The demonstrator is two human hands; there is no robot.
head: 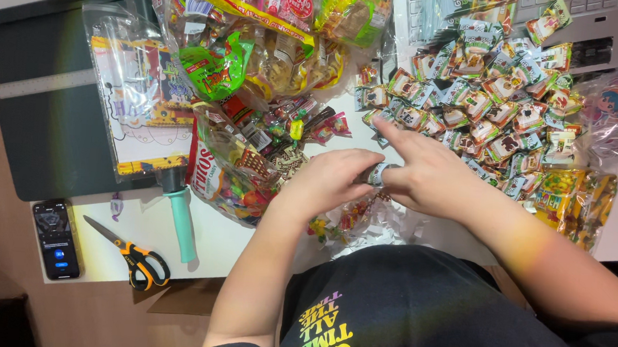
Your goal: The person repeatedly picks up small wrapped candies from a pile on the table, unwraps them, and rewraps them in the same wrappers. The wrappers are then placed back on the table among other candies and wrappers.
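Both hands meet above crinkly clear wrap [364,221] at desk [246,241] front edge. Left hand [327,178] curled shut over small wrapped sweet [378,173]; right hand [428,174] pinches its other end, forefinger stretched toward candy pile [488,106] behind wrap. Risk, my read: sweet slips from tight pinch, drops into wrap or lap; elbow sweep nudges pile. Sweet mostly covered by fingers, kind unclear. Scissors [133,255], phone [58,239] far left of wrap.

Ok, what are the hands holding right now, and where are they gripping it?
Both hands, left hand and right hand, meet on a small wrapped candy, pinched at its ends between the fingers. Most of it is hidden.
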